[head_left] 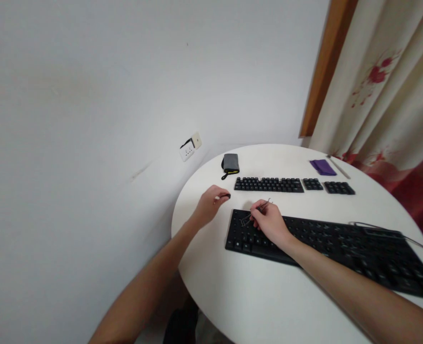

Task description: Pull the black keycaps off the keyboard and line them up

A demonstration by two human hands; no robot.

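Note:
A small black keycap (228,195) is pinched between the thumb and fingertips of my left hand (211,203), which hovers over the table left of the keyboard. My right hand (269,222) is closed around a wire keycap puller (246,220), whose wire ends point down at the upper left part of the black keyboard (326,243). Some key positions there look bare, and lower rows still carry caps. Whether the wire touches the keyboard I cannot tell. Part of the keyboard lies hidden under my right hand and forearm.
Behind the keyboard, removed black keycaps stand in a large block (269,185) and two smaller blocks (312,184) (339,188). A grey pouch (231,163), a folded purple cloth (323,167) and a thin brush-like stick (339,168) lie on the round white table (211,267). A wall is at left.

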